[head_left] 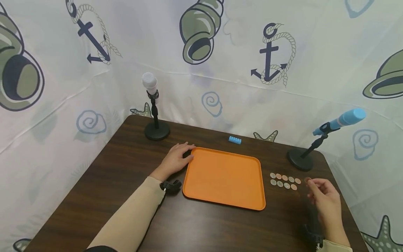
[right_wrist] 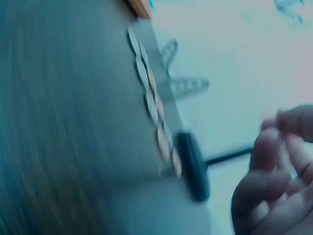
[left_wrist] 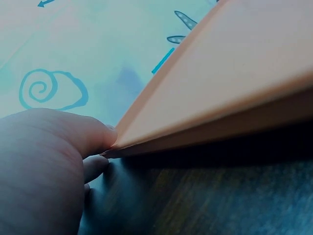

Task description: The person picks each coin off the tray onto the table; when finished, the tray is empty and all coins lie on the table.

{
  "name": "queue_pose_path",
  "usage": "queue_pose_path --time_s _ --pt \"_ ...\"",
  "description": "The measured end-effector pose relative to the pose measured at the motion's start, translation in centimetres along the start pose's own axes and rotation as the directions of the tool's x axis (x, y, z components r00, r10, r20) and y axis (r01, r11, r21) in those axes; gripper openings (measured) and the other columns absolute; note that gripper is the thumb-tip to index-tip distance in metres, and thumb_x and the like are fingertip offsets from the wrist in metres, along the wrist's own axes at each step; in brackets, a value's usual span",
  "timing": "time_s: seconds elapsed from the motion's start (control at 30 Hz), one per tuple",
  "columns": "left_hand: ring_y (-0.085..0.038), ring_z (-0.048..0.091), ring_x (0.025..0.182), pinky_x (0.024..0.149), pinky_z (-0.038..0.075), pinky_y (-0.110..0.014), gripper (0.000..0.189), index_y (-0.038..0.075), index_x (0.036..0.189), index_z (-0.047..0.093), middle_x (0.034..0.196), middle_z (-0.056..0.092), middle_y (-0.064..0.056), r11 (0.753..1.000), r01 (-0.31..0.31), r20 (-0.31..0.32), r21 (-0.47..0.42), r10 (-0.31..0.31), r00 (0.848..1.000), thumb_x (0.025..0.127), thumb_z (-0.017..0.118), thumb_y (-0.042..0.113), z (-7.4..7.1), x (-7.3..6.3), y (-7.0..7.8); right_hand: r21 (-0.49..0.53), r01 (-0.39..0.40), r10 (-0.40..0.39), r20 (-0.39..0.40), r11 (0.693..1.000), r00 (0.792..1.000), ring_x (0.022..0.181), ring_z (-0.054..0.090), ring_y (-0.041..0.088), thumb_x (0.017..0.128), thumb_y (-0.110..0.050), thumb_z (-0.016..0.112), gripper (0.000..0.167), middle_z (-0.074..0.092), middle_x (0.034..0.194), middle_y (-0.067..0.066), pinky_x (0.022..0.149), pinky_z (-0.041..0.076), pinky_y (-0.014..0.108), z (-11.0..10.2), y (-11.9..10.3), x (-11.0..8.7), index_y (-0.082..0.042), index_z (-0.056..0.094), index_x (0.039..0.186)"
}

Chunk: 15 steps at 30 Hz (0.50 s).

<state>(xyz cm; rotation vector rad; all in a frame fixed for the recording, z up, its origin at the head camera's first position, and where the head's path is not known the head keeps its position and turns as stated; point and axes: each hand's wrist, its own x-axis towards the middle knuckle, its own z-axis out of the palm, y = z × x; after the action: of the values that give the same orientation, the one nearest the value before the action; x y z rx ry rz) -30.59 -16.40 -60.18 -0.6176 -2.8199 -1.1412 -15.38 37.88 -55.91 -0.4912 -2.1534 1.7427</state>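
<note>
The person's left hand (head_left: 176, 159) grips the far left corner of an orange rectangular tray (head_left: 223, 176). In the left wrist view, one of its digits lies over the rim and another beside it lower down. Thumb and index finger of the right hand (head_left: 325, 197) pinch a small copper-coloured coin (head_left: 307, 179). The hand is just right of two rows of coins (head_left: 284, 177), some coppery and some silvery, lying close together right of the tray. The right wrist view is blurred; there the rows of coins (right_wrist: 151, 100) show edge-on and the pinched coin is hard to make out.
A white microphone (head_left: 149, 82) on a black stand is at the far left of the dark wooden table (head_left: 122, 157). Another stand at the far right holds a blue microphone (head_left: 343, 120). A small blue studded block (head_left: 234, 140) lies behind the tray. A patterned cloth hangs behind.
</note>
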Motion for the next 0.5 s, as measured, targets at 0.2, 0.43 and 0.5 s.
queue_pose_path --time_s 0.2,0.43,0.5 --pt "-0.029 0.038 0.165 0.14 0.015 -0.058 0.049 0.019 0.156 0.061 0.165 0.058 -0.002 1.0 0.006 -0.017 -0.001 -0.006 1.0 0.11 0.067 0.033 -0.2 -0.2 -0.4 -0.02 -0.205 0.204 -0.051 0.978 0.978 0.057 0.057 0.009 0.097 -0.031 0.086 0.017 0.073 0.08 -0.014 0.044 0.045 0.026 -1.1 2.5 2.2 -0.017 0.078 0.102" --pt "-0.028 0.036 0.166 0.14 0.013 -0.058 0.05 0.021 0.158 0.06 0.166 0.056 -0.001 1.0 0.013 0.008 0.009 -0.013 1.0 0.11 0.066 0.035 0.3 0.3 -0.1 -0.198 -0.237 0.235 -0.035 0.951 0.971 0.056 0.057 0.011 0.097 -0.033 0.086 0.024 0.065 0.072 -0.012 0.043 0.045 0.029 -1.7 3.6 2.0 -0.017 0.07 0.104" --pt "-0.028 0.036 0.166 0.14 0.013 -0.058 0.05 0.021 0.158 0.06 0.166 0.057 -0.001 1.0 0.008 0.01 0.01 -0.008 1.0 0.11 0.066 0.035 0.5 0.4 0.0 -0.293 -0.193 0.196 -0.019 0.936 0.98 0.058 0.058 0.012 0.1 -0.034 0.082 0.027 0.064 0.074 -0.013 0.044 0.048 0.03 -1.9 3.7 2.0 -0.014 0.067 0.109"
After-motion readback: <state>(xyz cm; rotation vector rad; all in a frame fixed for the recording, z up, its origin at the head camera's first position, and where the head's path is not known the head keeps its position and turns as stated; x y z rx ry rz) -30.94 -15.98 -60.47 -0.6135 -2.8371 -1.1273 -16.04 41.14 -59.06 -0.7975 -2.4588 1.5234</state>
